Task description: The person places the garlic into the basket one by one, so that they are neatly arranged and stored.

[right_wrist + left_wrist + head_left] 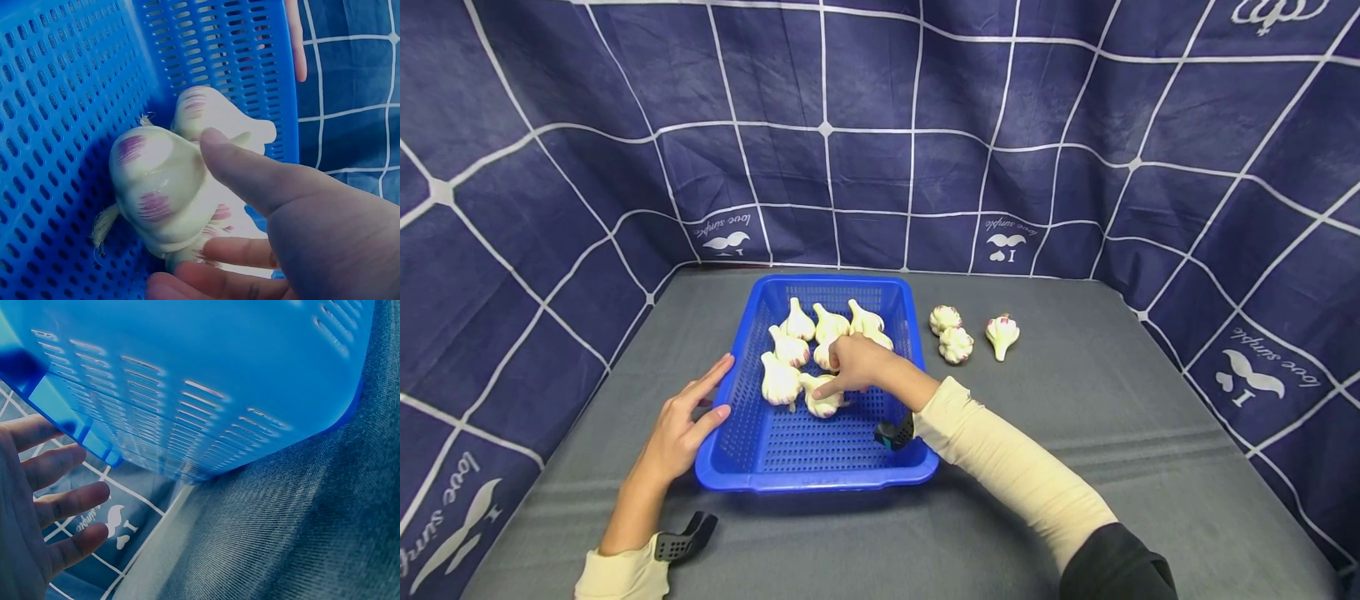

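Observation:
A blue perforated basket holds several white garlic bulbs with purple streaks. My right hand reaches into it from the right and holds a garlic bulb at the front of the group. In the right wrist view, the thumb lies against this bulb near its stem, with bent fingers at its lower side. My left hand is at the basket's left rim, thumb and fingertips right at the edge. The left wrist view shows the left fingers spread and relaxed beside the basket's outer wall.
Two garlic bulbs sit together on the grey cloth right of the basket, and one more bulb lies farther right. Dark blue gridded curtains enclose the back and sides of the table.

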`<state>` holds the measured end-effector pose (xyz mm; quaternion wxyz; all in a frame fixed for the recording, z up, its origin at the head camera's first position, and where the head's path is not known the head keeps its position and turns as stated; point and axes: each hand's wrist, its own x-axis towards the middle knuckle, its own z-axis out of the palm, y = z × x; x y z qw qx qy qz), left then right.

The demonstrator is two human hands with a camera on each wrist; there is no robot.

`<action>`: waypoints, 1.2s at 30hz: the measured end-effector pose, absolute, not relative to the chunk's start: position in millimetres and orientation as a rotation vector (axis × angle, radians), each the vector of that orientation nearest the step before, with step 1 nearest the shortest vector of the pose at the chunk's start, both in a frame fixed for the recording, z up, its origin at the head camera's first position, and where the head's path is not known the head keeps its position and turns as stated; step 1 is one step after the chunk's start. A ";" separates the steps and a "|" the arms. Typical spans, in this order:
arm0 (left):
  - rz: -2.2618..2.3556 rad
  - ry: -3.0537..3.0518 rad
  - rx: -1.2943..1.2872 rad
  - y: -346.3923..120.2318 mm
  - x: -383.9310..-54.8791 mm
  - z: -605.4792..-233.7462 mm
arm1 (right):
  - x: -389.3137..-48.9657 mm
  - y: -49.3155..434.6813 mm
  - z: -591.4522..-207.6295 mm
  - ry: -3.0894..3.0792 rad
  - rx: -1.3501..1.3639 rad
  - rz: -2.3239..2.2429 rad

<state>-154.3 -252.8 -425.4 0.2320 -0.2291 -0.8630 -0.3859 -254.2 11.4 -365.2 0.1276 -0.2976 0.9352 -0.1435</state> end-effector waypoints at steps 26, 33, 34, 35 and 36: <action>-1.056 -2.364 -0.643 -252.1 -155.5 -424.6 | -254.2 13.1 -367.0 2.665 -0.838 -0.371; -1.059 -2.360 -0.645 -252.2 -154.9 -424.3 | -255.1 15.3 -362.7 2.681 -0.861 -0.370; -1.061 -2.359 -0.646 -252.2 -154.8 -424.4 | -255.3 15.7 -361.6 2.685 -0.863 -0.375; -1.062 -2.358 -0.647 -252.1 -154.6 -424.3 | -255.4 16.5 -360.5 2.682 -0.862 -0.394; -1.063 -2.357 -0.648 -252.0 -154.3 -424.3 | -255.6 17.3 -359.2 2.683 -0.862 -0.406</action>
